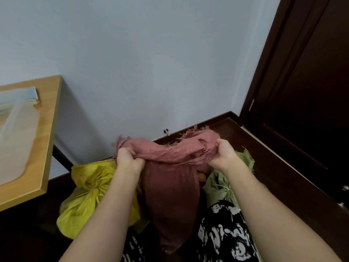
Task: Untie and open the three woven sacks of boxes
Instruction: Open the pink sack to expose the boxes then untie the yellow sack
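— Red woven cloth fills the middle of the frame: that is the red sack, and you have its mouth in both hands. Your left hand is bunched tight on the left side of the rim, your right hand is curled round the right side, and the two are held well apart with the frayed edge stretched between them.

— Where are the other two?

— The yellow sack sits at lower left, just beside the red one, its neck tied with a thin string. The green sack is at lower right, partly behind your right forearm, also tied at the neck.

— Can you see the boxes?

— Only a small orange patch under the red rim, possibly a box; it is too hidden to tell.

— And around you?

— A wooden table at the left edge, a dark door at upper right.
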Action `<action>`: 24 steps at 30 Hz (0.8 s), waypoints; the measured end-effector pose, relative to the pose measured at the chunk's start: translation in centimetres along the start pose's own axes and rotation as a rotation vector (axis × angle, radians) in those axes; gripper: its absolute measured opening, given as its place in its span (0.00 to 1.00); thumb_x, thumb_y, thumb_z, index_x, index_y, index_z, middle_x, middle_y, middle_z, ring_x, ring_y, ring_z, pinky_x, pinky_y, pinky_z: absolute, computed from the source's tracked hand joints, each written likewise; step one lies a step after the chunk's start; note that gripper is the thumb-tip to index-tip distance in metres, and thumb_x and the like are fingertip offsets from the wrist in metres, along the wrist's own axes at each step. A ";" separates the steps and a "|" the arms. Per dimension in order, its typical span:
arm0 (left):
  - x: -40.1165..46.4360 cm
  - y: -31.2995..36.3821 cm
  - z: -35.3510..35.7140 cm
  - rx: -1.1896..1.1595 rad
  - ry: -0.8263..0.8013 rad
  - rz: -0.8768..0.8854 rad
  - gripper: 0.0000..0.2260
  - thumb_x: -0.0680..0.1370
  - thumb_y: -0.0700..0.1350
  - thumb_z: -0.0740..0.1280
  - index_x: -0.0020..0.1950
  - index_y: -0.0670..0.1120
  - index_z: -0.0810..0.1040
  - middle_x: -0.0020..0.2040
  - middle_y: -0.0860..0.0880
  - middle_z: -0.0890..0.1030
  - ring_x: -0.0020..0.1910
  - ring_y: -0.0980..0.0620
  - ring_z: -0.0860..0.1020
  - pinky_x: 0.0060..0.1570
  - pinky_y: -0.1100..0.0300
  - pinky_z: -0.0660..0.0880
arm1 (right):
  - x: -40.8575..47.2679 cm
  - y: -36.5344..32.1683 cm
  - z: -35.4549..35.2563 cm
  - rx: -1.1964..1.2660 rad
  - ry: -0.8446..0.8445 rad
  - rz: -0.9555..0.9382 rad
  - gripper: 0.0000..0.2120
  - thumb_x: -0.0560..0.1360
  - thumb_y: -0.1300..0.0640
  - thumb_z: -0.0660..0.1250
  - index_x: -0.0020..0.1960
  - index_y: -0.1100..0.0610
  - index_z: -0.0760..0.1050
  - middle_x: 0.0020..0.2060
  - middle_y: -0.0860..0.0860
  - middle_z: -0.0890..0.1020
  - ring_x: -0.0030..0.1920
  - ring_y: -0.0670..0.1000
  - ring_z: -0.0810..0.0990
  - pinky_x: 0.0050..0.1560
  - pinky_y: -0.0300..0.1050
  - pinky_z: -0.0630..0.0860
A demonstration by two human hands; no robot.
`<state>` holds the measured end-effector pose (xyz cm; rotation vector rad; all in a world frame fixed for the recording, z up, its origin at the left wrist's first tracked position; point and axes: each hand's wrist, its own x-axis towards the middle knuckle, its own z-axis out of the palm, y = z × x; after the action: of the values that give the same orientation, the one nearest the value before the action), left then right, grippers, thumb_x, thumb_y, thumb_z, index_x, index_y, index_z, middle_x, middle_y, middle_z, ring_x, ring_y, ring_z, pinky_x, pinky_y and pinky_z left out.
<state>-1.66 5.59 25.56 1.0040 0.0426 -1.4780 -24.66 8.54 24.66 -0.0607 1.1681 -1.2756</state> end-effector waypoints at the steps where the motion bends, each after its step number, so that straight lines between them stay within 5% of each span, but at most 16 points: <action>1: -0.5 0.6 0.4 -0.007 0.014 0.013 0.11 0.57 0.34 0.48 0.24 0.39 0.69 0.19 0.49 0.71 0.27 0.52 0.69 0.59 0.68 0.66 | -0.2 0.2 0.2 -0.142 0.032 0.033 0.18 0.81 0.56 0.51 0.53 0.65 0.77 0.44 0.63 0.81 0.45 0.62 0.79 0.44 0.58 0.78; 4: -0.3 1.8 0.5 0.009 0.027 0.058 0.10 0.63 0.35 0.53 0.34 0.45 0.72 0.31 0.47 0.77 0.31 0.52 0.74 0.52 0.61 0.75 | 0.2 0.5 0.1 -0.498 0.205 0.069 0.06 0.77 0.65 0.59 0.45 0.62 0.74 0.32 0.56 0.74 0.31 0.54 0.73 0.20 0.37 0.72; 7: 1.2 2.4 -0.5 0.058 0.006 0.092 0.05 0.70 0.42 0.57 0.37 0.46 0.71 0.37 0.46 0.75 0.34 0.46 0.74 0.46 0.58 0.74 | 1.9 0.5 -0.5 -0.582 0.293 0.008 0.08 0.76 0.70 0.59 0.50 0.60 0.72 0.34 0.55 0.72 0.25 0.50 0.71 0.16 0.32 0.65; 10: 1.1 2.6 -0.4 0.153 -0.080 0.019 0.13 0.77 0.52 0.61 0.39 0.45 0.73 0.34 0.45 0.76 0.36 0.45 0.76 0.47 0.51 0.77 | 3.1 0.6 -0.3 -0.397 0.285 0.013 0.16 0.73 0.65 0.64 0.61 0.62 0.72 0.52 0.60 0.78 0.39 0.60 0.81 0.24 0.51 0.79; 12: 1.0 2.5 -0.3 0.234 -0.124 -0.025 0.12 0.78 0.48 0.63 0.37 0.42 0.72 0.35 0.45 0.74 0.35 0.46 0.75 0.34 0.52 0.80 | 2.7 1.1 0.6 -0.398 0.212 0.109 0.21 0.71 0.50 0.70 0.60 0.59 0.73 0.53 0.62 0.79 0.46 0.68 0.81 0.33 0.68 0.78; 15: 1.1 2.1 -0.7 0.318 -0.135 -0.084 0.05 0.77 0.41 0.65 0.44 0.39 0.75 0.41 0.42 0.76 0.40 0.45 0.77 0.28 0.48 0.80 | 1.0 1.5 2.8 -0.476 0.030 0.321 0.33 0.66 0.31 0.69 0.55 0.59 0.73 0.52 0.65 0.78 0.57 0.71 0.76 0.42 0.76 0.73; 18: 1.1 1.9 -1.1 0.340 -0.165 -0.127 0.07 0.78 0.39 0.65 0.54 0.38 0.76 0.46 0.40 0.78 0.43 0.44 0.78 0.40 0.45 0.81 | 1.0 2.4 3.5 -0.511 -0.042 0.374 0.19 0.72 0.50 0.72 0.56 0.61 0.72 0.48 0.64 0.78 0.58 0.68 0.76 0.57 0.76 0.68; 20: 1.2 1.8 -1.3 0.354 -0.163 -0.127 0.05 0.78 0.39 0.64 0.51 0.38 0.76 0.45 0.40 0.78 0.43 0.44 0.78 0.44 0.46 0.79 | 0.9 3.2 3.8 -0.480 -0.010 0.383 0.17 0.76 0.60 0.68 0.62 0.62 0.70 0.53 0.63 0.77 0.60 0.66 0.75 0.60 0.74 0.68; 24: 1.4 2.1 -1.4 0.289 -0.105 -0.153 0.05 0.79 0.42 0.61 0.47 0.41 0.73 0.42 0.42 0.76 0.41 0.45 0.77 0.43 0.46 0.80 | 0.7 3.5 3.6 -0.190 0.109 0.288 0.11 0.76 0.63 0.58 0.57 0.64 0.69 0.48 0.62 0.74 0.59 0.64 0.74 0.58 0.65 0.71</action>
<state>1.08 4.80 24.95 1.1729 -0.1782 -1.7080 -19.75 7.35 23.77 0.0366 1.3379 -0.9222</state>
